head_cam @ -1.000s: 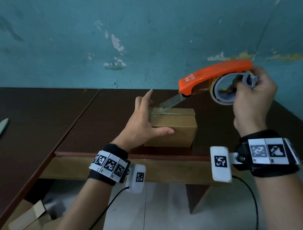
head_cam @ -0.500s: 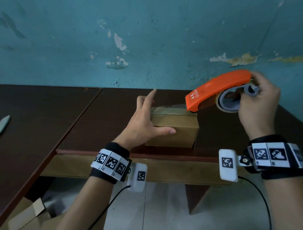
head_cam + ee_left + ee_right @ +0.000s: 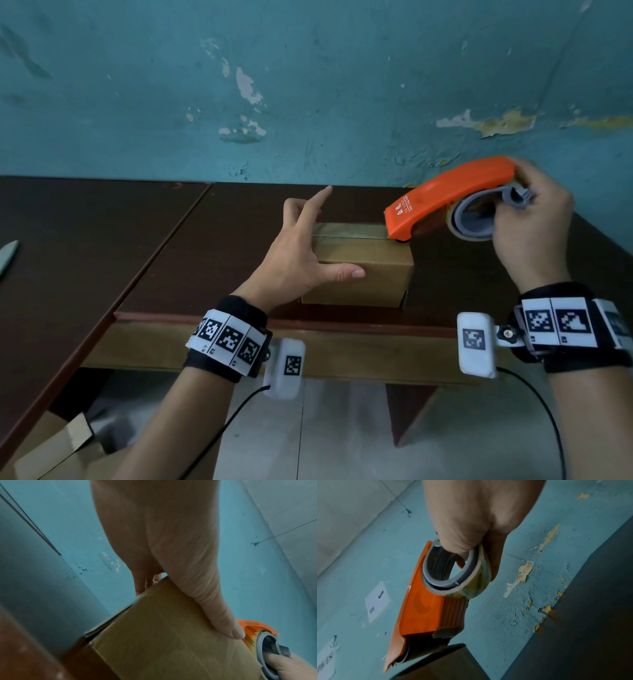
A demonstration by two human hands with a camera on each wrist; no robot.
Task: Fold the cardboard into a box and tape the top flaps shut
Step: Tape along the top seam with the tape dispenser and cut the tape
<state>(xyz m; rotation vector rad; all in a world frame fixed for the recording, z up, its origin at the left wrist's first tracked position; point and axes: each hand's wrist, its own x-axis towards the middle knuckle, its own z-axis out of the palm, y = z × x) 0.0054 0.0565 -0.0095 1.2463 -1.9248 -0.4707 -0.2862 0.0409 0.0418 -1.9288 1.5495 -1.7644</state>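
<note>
A small brown cardboard box (image 3: pixel 363 274) stands closed on the dark table near its front edge. A strip of clear tape (image 3: pixel 349 230) lies along its top. My left hand (image 3: pixel 298 250) braces the box's left end, its thumb flat along the front face and the index finger raised. In the left wrist view the thumb (image 3: pixel 214 608) lies straight on the box (image 3: pixel 171 642). My right hand (image 3: pixel 534 222) grips an orange tape dispenser (image 3: pixel 445 198) by its grey roll holder. The dispenser's nose touches the box's top right edge. The right wrist view shows the dispenser (image 3: pixel 423 608) with the box corner (image 3: pixel 445 666) below it.
The dark wooden table (image 3: pixel 102 257) meets a peeling teal wall (image 3: pixel 308 85) behind the box. A grey object (image 3: pixel 7 253) lies at the table's far left edge. Loose cardboard (image 3: pixel 51 452) sits on the floor below left. The table's front edge (image 3: pixel 342 323) runs just before the box.
The dispenser has come down and rightward across the box top. The tape that hung stretched in the air now lies flat on the box. The left hand has stayed in place.
</note>
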